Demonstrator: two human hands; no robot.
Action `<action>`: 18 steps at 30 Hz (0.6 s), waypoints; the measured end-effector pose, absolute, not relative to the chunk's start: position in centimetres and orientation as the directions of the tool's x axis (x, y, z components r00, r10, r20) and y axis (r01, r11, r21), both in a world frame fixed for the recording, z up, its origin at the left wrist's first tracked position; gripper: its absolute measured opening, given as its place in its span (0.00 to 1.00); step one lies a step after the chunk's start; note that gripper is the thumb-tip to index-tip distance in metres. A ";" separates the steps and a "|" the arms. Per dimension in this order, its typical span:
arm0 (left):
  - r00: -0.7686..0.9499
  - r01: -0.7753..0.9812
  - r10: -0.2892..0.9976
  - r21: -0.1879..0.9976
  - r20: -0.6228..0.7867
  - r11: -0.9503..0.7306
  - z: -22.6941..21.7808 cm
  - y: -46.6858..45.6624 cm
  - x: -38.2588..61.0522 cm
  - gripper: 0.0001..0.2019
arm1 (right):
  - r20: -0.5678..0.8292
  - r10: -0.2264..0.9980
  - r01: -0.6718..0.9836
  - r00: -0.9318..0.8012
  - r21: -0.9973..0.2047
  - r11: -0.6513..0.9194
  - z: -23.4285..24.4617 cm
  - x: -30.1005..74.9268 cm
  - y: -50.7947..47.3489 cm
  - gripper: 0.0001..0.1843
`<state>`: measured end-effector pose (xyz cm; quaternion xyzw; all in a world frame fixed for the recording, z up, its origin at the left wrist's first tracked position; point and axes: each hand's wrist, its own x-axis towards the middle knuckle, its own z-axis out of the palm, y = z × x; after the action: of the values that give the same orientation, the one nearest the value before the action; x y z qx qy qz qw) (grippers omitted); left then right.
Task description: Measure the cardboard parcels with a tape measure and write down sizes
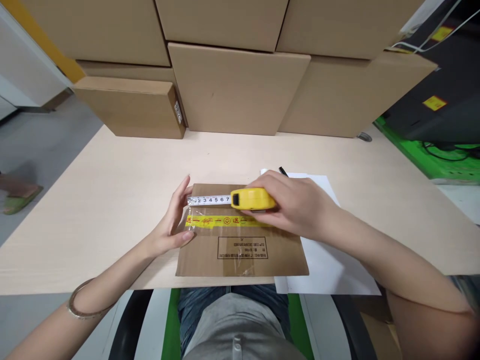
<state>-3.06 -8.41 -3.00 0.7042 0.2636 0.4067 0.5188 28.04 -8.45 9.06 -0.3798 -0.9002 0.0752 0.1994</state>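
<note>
Yellow tape measure (252,199), in right hand (294,205) (likely light, stiff; grasp casing (262,198)); left hand (170,227), spread, at cardboard box (242,233).

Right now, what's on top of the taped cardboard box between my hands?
Yellow printed tape, black-framed print and, across the box, an extended measuring blade. Your right hand and the tape measure cover the surface beneath them, so that part's hidden.

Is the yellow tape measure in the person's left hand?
No, the right hand holds the yellow tape measure, while the left hand touches the cardboard box.
</note>
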 end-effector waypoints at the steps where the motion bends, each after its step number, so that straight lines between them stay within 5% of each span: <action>1: 0.526 -0.047 0.800 0.949 0.290 -0.313 -3.0 -8.5 -3.1 0.54 | 0.334 0.693 0.637 -0.639 -0.275 0.720 9.0 27.3 -8.2 0.15; 3: 0.516 -0.041 0.811 0.954 0.276 -0.298 -3.0 -8.6 -3.1 0.53 | 0.395 0.690 0.606 -0.607 -0.332 0.723 9.1 26.5 -7.8 0.16; 6: 0.495 -0.038 0.834 0.965 0.242 -0.258 -3.0 -8.8 -3.0 0.53 | 0.423 0.818 0.566 -0.390 -0.590 0.575 9.8 27.7 -7.6 0.20; 10: 0.347 -0.064 0.935 0.997 0.066 -0.047 -2.2 -8.9 -1.9 0.39 | 0.189 0.982 0.318 0.010 -0.932 0.176 9.7 32.9 -7.8 0.15; 14: 0.366 -0.109 0.924 0.981 -0.108 0.158 -0.1 -8.9 0.0 0.30 | -0.163 0.984 0.225 0.068 -0.959 -0.174 8.0 37.0 -8.6 0.20; 18: 0.334 0.016 0.926 0.984 -0.174 0.179 1.7 -9.5 0.7 0.28 | -0.351 0.936 0.236 -0.012 -0.911 -0.338 6.5 37.3 -10.1 0.22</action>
<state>0.69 -9.50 1.73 0.5269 0.4472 0.3647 0.6241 37.28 -10.14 6.48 -0.6212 -0.4719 0.5323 0.3287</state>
